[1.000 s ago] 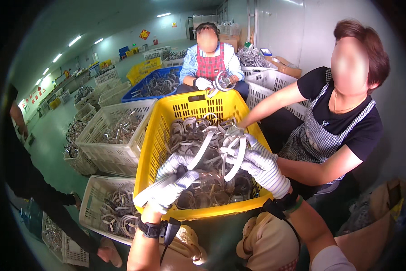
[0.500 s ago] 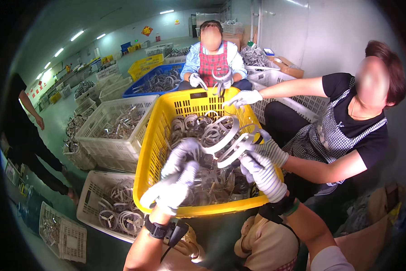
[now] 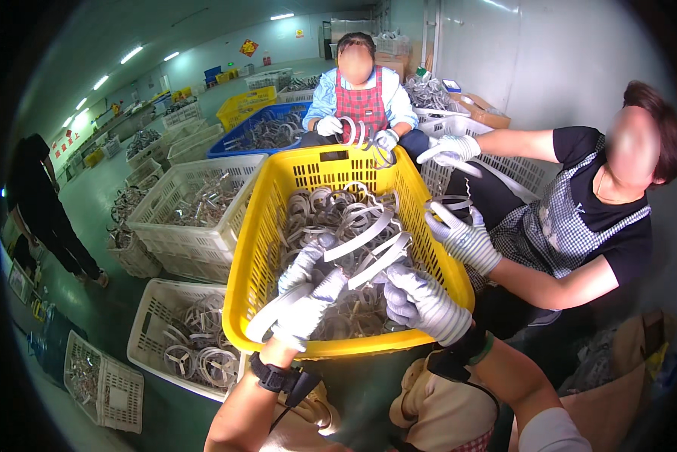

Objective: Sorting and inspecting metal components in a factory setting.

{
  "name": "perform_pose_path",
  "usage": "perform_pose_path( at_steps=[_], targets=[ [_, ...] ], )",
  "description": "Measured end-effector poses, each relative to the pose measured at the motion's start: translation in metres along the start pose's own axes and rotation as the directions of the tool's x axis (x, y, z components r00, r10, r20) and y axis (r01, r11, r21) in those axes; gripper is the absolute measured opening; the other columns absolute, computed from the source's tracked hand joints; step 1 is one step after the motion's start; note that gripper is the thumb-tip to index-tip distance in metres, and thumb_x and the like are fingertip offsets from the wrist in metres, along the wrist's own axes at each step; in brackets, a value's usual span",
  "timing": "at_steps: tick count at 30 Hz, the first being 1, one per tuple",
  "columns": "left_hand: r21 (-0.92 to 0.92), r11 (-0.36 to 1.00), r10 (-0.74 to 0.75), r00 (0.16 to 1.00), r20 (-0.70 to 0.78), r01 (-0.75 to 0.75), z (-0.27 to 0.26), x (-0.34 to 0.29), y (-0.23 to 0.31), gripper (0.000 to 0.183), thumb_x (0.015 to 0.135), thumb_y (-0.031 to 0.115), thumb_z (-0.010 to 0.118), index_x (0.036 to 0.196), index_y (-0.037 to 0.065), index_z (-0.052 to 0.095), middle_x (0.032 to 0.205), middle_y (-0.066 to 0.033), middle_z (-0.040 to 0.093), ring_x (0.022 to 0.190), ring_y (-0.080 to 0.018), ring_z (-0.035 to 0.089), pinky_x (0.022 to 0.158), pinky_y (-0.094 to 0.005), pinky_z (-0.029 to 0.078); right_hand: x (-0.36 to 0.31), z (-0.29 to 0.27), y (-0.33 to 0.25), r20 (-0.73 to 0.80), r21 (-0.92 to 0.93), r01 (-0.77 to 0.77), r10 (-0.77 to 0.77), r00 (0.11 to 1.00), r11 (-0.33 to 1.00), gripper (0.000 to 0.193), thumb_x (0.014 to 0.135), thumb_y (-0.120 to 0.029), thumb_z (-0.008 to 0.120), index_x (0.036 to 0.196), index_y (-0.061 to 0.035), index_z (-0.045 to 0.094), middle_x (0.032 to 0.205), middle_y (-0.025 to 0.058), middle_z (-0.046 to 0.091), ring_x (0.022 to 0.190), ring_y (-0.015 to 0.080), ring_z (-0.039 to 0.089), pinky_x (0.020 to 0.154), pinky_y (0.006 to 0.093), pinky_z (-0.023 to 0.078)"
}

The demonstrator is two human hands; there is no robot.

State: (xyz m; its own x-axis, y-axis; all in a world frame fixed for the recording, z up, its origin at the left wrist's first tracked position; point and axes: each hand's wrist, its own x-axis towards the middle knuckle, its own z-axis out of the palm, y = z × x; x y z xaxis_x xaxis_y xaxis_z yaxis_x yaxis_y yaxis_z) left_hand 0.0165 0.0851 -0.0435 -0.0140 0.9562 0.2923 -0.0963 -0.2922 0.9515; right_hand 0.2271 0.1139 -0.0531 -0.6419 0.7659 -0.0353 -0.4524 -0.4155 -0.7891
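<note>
- The yellow basket [image 3: 346,349] stands before the person, and a heap of grey rings [image 3: 316,209] lies inside it.
- The left hand [image 3: 307,310], in a striped glove, is over the near left part of the yellow basket; its fingers are bent and closed around a pale ring [image 3: 267,315].
- The right hand [image 3: 431,305], also gloved, is over the near right part of the yellow basket. Its fingers are bent beside two pale curved strips [image 3: 359,239], which are above the middle of the yellow basket; I cannot tell if it grips them.
- Behind the yellow basket sits a co-worker in a red checked apron [image 3: 359,105]; at its right side sits another in a black-and-white checked apron [image 3: 538,226].
- To the left of the yellow basket, white baskets [image 3: 157,233] with metal parts stand on the smooth green floor [image 3: 93,218].
- A blue basket [image 3: 236,152] is behind its far left corner.
- Far left of the yellow basket, a person in dark clothes [image 3: 48,207] is standing.
- Behind it to the right are a cardboard box [image 3: 490,114] and a plain pale wall [image 3: 534,68].
</note>
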Motion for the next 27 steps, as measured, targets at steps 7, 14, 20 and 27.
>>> perform_pose_path(
  at_steps=[7, 14, 20, 27],
  targets=[
    [0.240, 0.940, 0.249, 0.968, 0.000, -0.242, 0.015, -0.010, 0.005, 0.033, 0.089, 0.009, 0.057, 0.121, 0.004, 0.053, 0.106, -0.0036, 0.057, 0.095, -0.0122, 0.053, 0.083, -0.0268, 0.045, -0.007, 0.000, 0.000, 0.044, 0.117, -0.010, 0.004, 0.999, 0.993, 0.026, 0.094, -0.030, 0.052, 0.103, -0.0071, 0.061, 0.062, -0.0059, 0.046, 0.047, 0.0036, 0.038, 0.045, 0.0204, 0.029],
    [0.065, 0.977, 0.208, 0.972, -0.104, -0.203, 0.018, -0.013, 0.024, 0.058, 0.082, 0.010, 0.065, 0.133, 0.002, 0.038, 0.106, -0.0066, 0.053, 0.084, -0.0130, 0.052, 0.076, -0.0254, 0.046, -0.019, 0.018, -0.003, -0.148, -0.317, 0.104, -0.157, 0.976, 0.943, 0.023, 0.092, -0.028, 0.057, 0.102, -0.0083, 0.063, 0.064, -0.0072, 0.048, 0.050, 0.0031, 0.039, 0.046, 0.0179, 0.030],
    [0.049, 0.986, 0.143, 0.965, 0.220, -0.158, 0.010, -0.020, 0.033, 0.080, 0.076, 0.012, 0.073, 0.141, 0.009, 0.026, 0.126, -0.0132, 0.048, 0.114, -0.0233, 0.050, 0.094, -0.0353, 0.044, -0.038, 0.015, -0.006, 0.001, -0.130, 0.024, -0.024, 1.000, 0.991, 0.028, 0.093, -0.031, 0.056, 0.101, -0.0049, 0.063, 0.061, -0.0054, 0.046, 0.046, 0.0040, 0.037, 0.044, 0.0208, 0.030],
    [0.380, 0.870, 0.222, 0.938, 0.267, -0.314, 0.033, -0.034, 0.047, 0.065, 0.079, 0.022, 0.073, 0.132, 0.005, 0.040, 0.124, -0.0113, 0.051, 0.111, -0.0227, 0.051, 0.095, -0.0355, 0.041, -0.056, 0.023, -0.014, -0.018, -0.070, 0.036, -0.038, 0.999, 0.997, 0.030, 0.092, -0.033, 0.058, 0.105, -0.0062, 0.061, 0.061, -0.0058, 0.047, 0.048, 0.0027, 0.039, 0.046, 0.0203, 0.031]
  ],
)
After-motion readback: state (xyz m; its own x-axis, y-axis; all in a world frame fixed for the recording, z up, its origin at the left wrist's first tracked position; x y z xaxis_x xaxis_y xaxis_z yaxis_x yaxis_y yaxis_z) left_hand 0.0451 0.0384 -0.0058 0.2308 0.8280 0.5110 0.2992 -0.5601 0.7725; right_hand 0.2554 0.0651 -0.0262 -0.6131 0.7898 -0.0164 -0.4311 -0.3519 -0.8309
